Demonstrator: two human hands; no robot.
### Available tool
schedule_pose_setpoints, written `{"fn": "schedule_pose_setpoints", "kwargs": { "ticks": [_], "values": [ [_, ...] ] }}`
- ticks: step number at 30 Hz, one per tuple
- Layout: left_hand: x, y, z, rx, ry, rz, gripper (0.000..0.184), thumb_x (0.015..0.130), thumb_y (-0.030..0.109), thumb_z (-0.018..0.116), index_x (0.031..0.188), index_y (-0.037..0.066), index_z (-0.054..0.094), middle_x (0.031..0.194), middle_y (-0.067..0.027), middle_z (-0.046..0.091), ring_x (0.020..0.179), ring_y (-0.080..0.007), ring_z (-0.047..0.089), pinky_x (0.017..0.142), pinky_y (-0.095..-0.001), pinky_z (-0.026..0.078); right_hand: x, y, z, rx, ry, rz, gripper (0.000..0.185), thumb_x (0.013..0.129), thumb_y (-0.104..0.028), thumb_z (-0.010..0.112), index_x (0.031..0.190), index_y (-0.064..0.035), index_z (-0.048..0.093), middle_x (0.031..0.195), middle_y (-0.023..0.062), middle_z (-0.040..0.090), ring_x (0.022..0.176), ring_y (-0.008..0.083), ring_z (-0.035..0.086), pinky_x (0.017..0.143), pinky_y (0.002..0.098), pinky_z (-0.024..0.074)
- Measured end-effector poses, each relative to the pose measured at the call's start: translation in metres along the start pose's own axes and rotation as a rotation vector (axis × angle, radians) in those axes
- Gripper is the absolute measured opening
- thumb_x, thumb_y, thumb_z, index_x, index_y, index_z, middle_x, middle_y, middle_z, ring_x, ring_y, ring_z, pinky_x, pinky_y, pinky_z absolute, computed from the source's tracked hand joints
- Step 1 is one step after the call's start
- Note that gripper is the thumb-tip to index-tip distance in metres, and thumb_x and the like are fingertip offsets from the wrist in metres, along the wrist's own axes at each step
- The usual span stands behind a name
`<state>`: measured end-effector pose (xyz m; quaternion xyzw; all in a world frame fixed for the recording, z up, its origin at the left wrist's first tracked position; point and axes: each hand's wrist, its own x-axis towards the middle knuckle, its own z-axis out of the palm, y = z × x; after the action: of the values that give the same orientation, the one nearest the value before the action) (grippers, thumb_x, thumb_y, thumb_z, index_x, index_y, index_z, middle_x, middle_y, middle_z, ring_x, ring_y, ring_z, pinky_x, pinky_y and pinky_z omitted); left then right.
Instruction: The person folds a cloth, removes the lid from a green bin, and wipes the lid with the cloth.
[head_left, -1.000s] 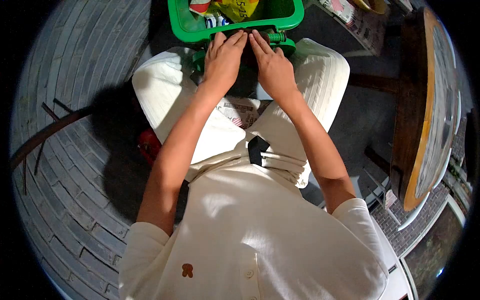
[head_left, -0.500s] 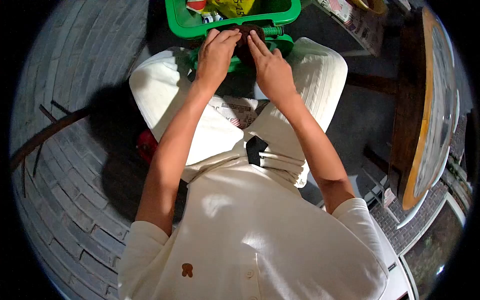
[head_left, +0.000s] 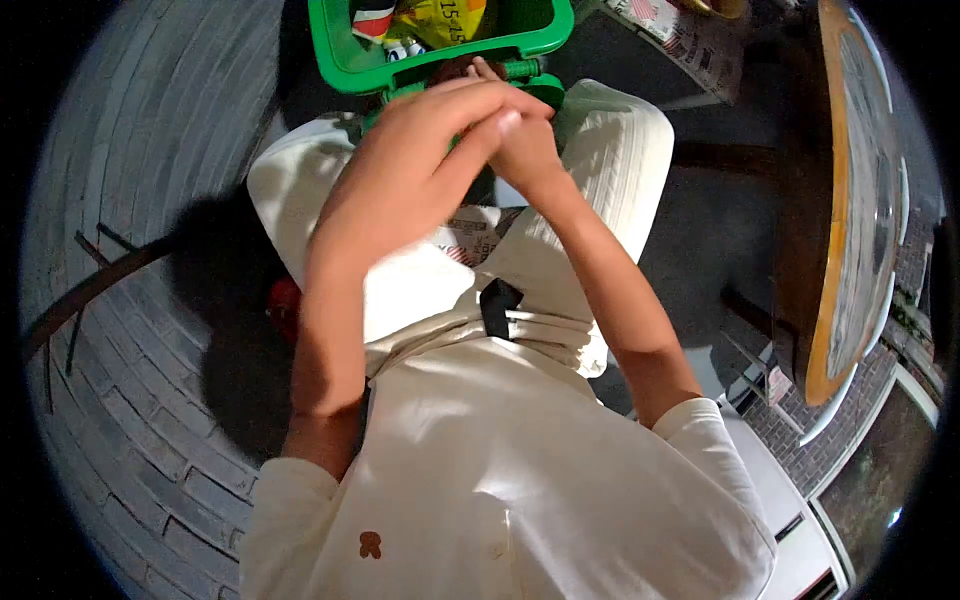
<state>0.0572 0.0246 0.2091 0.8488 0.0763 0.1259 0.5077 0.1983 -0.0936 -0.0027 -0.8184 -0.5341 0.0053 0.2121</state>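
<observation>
My left hand (head_left: 415, 160) is raised closer to the camera, fingers stretched out to the right and thumb apart, with nothing visible in it. It passes in front of part of my right hand (head_left: 525, 155). Two straight fingers of my right hand show beyond it, at a dark brown thing (head_left: 452, 70) whose shape is mostly hidden. The brown thing lies by the front rim of a green bin (head_left: 370, 77), beside a green ridged roller-like part (head_left: 522, 69). Inside the bin are a yellow packet (head_left: 440, 22) and a red and white one (head_left: 373, 20).
Printed paper (head_left: 468, 236) lies between my legs. A round wooden-edged table (head_left: 835, 200) stands at the right, and a paper-covered surface (head_left: 700, 50) at the upper right. Something red (head_left: 284, 305) sits on the left, near a brown curved bar (head_left: 110, 275) over grey bricks.
My left hand has left the brown thing and risen toward the camera, moving in front of my right hand. The view has shifted slightly, moving the bin left and up.
</observation>
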Motion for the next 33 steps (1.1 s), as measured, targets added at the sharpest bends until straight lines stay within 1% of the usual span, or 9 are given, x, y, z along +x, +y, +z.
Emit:
{"fn": "schedule_pose_setpoints", "kwargs": {
  "ticks": [1,4,7,8,9,11,16,19,33],
  "values": [
    [-0.010,0.039,-0.013,-0.193,0.045,0.061,0.022,0.112,0.013,0.066,0.120,-0.005,0.077,0.114,-0.0118,0.079,0.100,-0.0213,0.075,0.096,-0.0378,0.057,0.000,0.003,0.000,-0.010,0.010,-0.026,0.089,0.090,-0.004,0.072,0.175,-0.0065,0.044,0.185,0.0039,0.041,0.103,0.0443,0.074,0.084,0.0490,0.0682],
    [-0.029,0.098,-0.089,-0.368,-0.755,-0.293,0.036,0.110,0.030,0.066,0.129,0.002,0.079,0.110,-0.0158,0.080,0.093,-0.0203,0.075,0.087,-0.0326,0.059,0.003,-0.018,-0.020,-0.094,-0.111,0.073,0.095,0.088,0.001,0.071,0.177,-0.0064,0.039,0.187,0.0032,0.036,0.104,0.0434,0.073,0.084,0.0487,0.0685],
    [-0.051,0.154,-0.131,-0.237,-0.989,-0.133,0.033,0.108,0.029,0.078,0.128,0.004,0.076,0.113,-0.0223,0.082,0.098,-0.0159,0.081,0.085,-0.0371,0.066,0.007,-0.030,-0.033,-0.033,-0.174,0.137,0.096,0.087,0.005,0.068,0.178,-0.0077,0.038,0.188,0.0032,0.035,0.111,0.0478,0.073,0.091,0.0503,0.0676],
    [-0.047,0.167,-0.124,-0.062,-1.091,-0.532,0.034,0.108,0.030,0.077,0.131,0.005,0.075,0.116,-0.0218,0.082,0.100,-0.0174,0.081,0.087,-0.0374,0.066,0.008,-0.030,-0.034,0.012,-0.201,0.176,0.096,0.088,0.007,0.067,0.178,-0.0095,0.038,0.187,0.0037,0.035,0.118,0.0524,0.072,0.097,0.0525,0.0664],
    [-0.049,0.169,-0.119,-0.067,-1.091,-0.531,0.034,0.108,0.030,0.077,0.131,0.005,0.075,0.116,-0.0218,0.082,0.100,-0.0174,0.081,0.087,-0.0374,0.066,0.006,-0.029,-0.034,0.009,-0.205,0.176,0.096,0.088,0.007,0.067,0.178,-0.0095,0.038,0.187,0.0037,0.035,0.118,0.0524,0.072,0.097,0.0525,0.0664],
    [-0.057,0.162,-0.106,-0.171,-0.875,-0.534,0.035,0.109,0.029,0.076,0.133,0.005,0.074,0.119,-0.0209,0.082,0.102,-0.0191,0.081,0.090,-0.0375,0.066,0.006,-0.025,-0.030,-0.007,-0.175,0.149,0.097,0.087,0.007,0.066,0.178,-0.0112,0.037,0.188,0.0037,0.034,0.121,0.0560,0.071,0.102,0.0546,0.0650],
    [-0.085,0.113,-0.055,-0.508,-0.279,-0.024,0.033,0.110,0.027,0.075,0.134,0.004,0.073,0.121,-0.0200,0.081,0.104,-0.0196,0.080,0.092,-0.0372,0.065,0.006,-0.025,-0.030,-0.001,-0.162,0.151,0.098,0.086,0.006,0.068,0.178,-0.0086,0.037,0.188,0.0042,0.035,0.115,0.0525,0.070,0.098,0.0532,0.0651],
    [-0.088,0.104,-0.044,-0.511,-0.176,0.001,0.032,0.110,0.025,0.074,0.134,0.004,0.072,0.122,-0.0195,0.081,0.105,-0.0199,0.080,0.093,-0.0370,0.065,0.000,-0.027,-0.023,-0.042,-0.119,0.112,0.098,0.084,0.005,0.070,0.177,-0.0047,0.040,0.187,0.0055,0.037,0.099,0.0402,0.071,0.083,0.0478,0.0685],
    [-0.101,0.078,-0.024,-0.491,0.120,0.046,0.028,0.113,0.017,0.069,0.136,0.002,0.071,0.127,-0.0170,0.080,0.111,-0.0214,0.079,0.097,-0.0362,0.063,0.006,-0.033,-0.037,0.054,-0.205,0.216,0.096,0.087,0.008,0.066,0.178,-0.0109,0.038,0.188,0.0022,0.033,0.121,0.0546,0.071,0.099,0.0546,0.0658]
  ]
}}
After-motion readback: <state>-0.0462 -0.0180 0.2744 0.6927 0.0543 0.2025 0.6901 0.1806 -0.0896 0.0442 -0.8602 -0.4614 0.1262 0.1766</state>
